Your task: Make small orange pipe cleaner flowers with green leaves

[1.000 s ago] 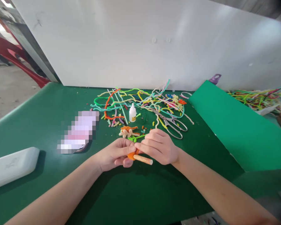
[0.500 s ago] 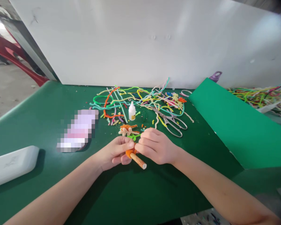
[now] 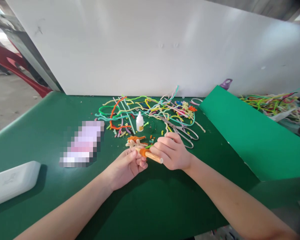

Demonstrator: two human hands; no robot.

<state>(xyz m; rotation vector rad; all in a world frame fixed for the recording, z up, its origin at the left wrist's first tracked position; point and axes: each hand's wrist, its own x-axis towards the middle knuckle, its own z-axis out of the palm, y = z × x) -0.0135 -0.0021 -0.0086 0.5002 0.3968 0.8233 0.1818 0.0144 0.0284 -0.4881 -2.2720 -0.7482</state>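
A short wooden stick (image 3: pixel 155 157) with an orange fuzzy band (image 3: pixel 143 152) around it points toward the lower right. My left hand (image 3: pixel 127 164) pinches the stick's left end between thumb and fingers. Curled beside the band is my right hand (image 3: pixel 172 151), its fingers closed; what they grip is hidden. Just behind my hands lie an orange fuzzy piece (image 3: pixel 136 138) and a cream fuzzy piece (image 3: pixel 135 143). A small white bottle (image 3: pixel 139 122) stands upright farther back, and metal scissors (image 3: pixel 181 129) lie behind my right hand.
Colourful fuzzy stems (image 3: pixel 130 108) spread over the green table (image 3: pixel 72 106). A blurred-out object (image 3: pixel 83 143) and a white case (image 3: pixel 17 181) lie at left. A green board (image 3: pixel 255 140), a purple loop (image 3: pixel 226 84) and more stems (image 3: pixel 270 105) are at right. A white panel (image 3: pixel 130 50) rises behind.
The stick has turned to point more to the right and its left end now shows. My left hand has rolled palm-up beneath it, and my right hand has moved slightly right and up.
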